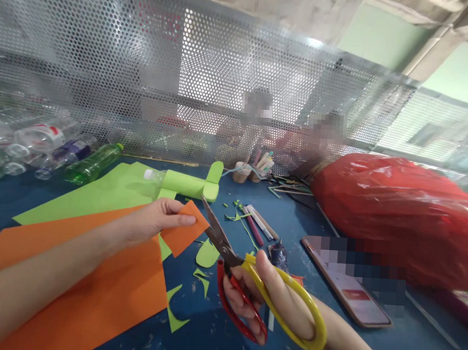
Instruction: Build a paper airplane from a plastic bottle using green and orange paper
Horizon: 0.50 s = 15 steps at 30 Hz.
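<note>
Between the thumb and fingers of my left hand [168, 216] is a small piece of orange paper [185, 235]. My right hand [285, 299] grips a pair of scissors [224, 245] with one red and one yellow handle loop. The scissor blades are parted, and their inner edges are at the right corner of the orange piece. Below my left forearm lies a large orange sheet [132, 290], partly over a green sheet [90, 195]. Behind my left hand rests a bottle wrapped in green paper [186, 185], with a white cap and green fins.
Green paper scraps [176, 311] and several pens [254, 226] lie on the blue table [215, 348]. Plastic bottles [38, 139] fill the back left. At right are a phone [346, 282] and a big red bag [393, 216]. A perforated metal panel [144, 85] stands behind; people show through it.
</note>
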Motion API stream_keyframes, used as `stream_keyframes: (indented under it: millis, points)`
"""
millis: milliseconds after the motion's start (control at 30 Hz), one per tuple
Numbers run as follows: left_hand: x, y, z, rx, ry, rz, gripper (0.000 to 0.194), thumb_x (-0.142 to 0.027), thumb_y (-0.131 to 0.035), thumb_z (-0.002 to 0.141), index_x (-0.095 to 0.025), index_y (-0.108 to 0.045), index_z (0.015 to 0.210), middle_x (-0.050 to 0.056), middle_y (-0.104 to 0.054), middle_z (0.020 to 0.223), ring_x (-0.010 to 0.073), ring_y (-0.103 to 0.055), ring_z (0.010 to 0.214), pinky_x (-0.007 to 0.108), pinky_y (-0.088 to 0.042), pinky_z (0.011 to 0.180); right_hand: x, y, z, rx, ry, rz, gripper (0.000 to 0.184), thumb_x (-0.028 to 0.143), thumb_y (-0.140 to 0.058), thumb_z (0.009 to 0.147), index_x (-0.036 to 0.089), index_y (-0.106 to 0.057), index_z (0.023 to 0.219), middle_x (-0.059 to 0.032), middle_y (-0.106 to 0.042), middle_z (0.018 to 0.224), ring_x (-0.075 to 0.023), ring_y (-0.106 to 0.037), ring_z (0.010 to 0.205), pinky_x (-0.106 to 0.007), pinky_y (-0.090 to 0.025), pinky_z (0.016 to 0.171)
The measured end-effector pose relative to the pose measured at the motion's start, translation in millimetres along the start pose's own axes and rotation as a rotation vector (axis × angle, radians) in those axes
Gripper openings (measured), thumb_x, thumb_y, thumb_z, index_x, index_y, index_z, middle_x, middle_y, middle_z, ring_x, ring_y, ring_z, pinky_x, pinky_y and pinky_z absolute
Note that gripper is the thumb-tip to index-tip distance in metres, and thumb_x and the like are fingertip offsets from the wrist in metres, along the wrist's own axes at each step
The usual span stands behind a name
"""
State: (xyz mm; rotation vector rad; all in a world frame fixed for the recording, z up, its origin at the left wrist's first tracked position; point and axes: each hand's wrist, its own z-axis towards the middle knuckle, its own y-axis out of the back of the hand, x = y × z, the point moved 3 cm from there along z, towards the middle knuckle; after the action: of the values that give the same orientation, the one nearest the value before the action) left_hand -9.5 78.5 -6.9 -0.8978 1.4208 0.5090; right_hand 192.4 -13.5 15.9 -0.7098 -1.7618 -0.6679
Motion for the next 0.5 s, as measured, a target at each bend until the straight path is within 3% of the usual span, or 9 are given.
stream_keyframes:
  millis: [500]
  points:
    - [-2.2, 2.2, 1.0, -0.025, -0.008, 0.041, 0.021, -0.034, -0.077, 0.070, -0.015, -0.075, 0.077, 0.003, -0.076, 0.074, 0.0138, -0.067, 0.065, 0.022, -0.051, 0.063, -5.9, -2.5, 2.5, 0.000, -0.046, 0.089, 0.072, 0.087, -0.018, 0.073, 0.019, -0.040, 0.067, 0.0073, -0.036, 0.053, -0.0042, -0.036, 0.035, -0.015, -0.032, 0.033]
